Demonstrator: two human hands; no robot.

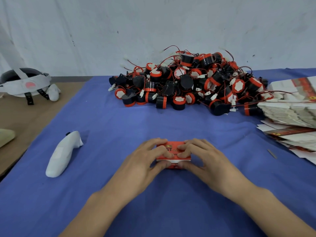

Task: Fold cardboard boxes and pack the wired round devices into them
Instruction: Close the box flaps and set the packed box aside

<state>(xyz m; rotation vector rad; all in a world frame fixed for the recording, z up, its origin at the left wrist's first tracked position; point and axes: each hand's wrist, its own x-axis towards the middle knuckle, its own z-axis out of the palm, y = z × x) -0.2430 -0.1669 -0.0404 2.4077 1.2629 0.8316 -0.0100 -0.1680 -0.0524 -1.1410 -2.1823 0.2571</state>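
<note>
Head view. Gripping red box with left hand and right hand, fingers curled. Device pile at far surface edge.

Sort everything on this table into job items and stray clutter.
Job: red box, held by left hand and right hand; pile of wired round devices; stack of flat box blanks.
Lying about: white controller; headset; small grey sliver on the blue cloth.

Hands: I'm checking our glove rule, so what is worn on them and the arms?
Nothing. The left hand and right hand are bare: no gloves, rings, watch or wristband, and no sleeves show up to the picture's edge.
</note>
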